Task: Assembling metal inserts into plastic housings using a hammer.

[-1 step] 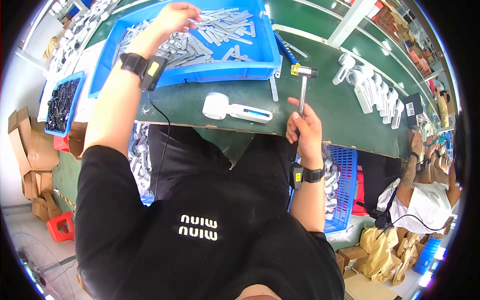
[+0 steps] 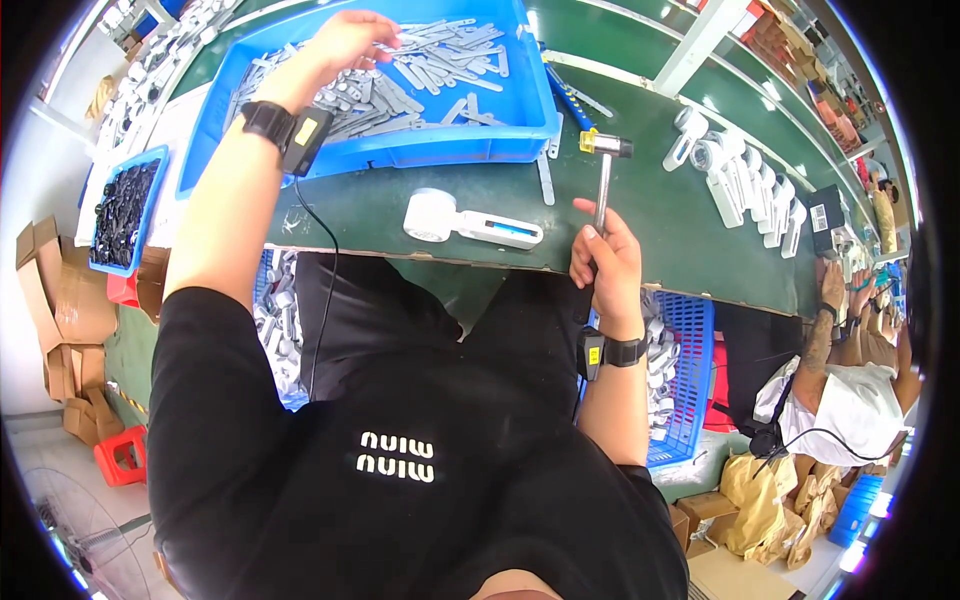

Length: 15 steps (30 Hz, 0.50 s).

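Observation:
My left hand is over the blue bin, above a heap of flat grey strip-shaped parts. Its fingers are apart and loosely bent, with nothing visible in them. At the table's front edge, my right hand grips a small mallet by its dark handle. The mallet stands head up, with a metal shaft, one yellow face and one dark face. Between my hands a white device with a round head and a slotted handle lies on the green table.
Several similar white devices stand in a row at the right. A yellow-and-blue handled tool lies beside the bin. A small blue tray of black parts sits at the left. A blue basket is below the table. Another person works at far right.
My left hand has dropped very slightly over the bin. The mallet and my right hand have shifted a touch to the left. The white device stays in place.

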Available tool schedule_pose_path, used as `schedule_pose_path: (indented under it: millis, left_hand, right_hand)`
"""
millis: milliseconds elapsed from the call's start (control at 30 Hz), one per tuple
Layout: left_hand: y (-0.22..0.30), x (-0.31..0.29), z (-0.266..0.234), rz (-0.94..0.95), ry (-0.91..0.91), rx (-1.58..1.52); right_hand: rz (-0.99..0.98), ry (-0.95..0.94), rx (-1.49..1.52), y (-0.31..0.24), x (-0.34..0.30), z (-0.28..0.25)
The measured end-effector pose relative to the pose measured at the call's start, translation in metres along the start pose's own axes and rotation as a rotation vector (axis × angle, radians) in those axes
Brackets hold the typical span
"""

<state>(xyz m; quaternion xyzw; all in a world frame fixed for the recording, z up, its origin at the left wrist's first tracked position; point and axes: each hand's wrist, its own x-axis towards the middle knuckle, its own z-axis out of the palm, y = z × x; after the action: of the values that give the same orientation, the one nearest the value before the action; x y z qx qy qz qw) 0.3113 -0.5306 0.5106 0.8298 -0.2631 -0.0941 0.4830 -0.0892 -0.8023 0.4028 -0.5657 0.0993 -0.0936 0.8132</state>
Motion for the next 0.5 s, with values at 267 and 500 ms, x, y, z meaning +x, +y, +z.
schedule_pose_path:
  millis: [267,500]
  left_hand:
    - [0.006,0.054,0.050,-0.169,-0.136,1.037]
    - [-0.056,0.086,0.020,0.101,-0.034,0.974]
  right_hand:
    - [-0.034,0.085,0.025,0.001,0.007,0.003]
    - [-0.023,0.064,-0.022,0.002,0.013,0.013]
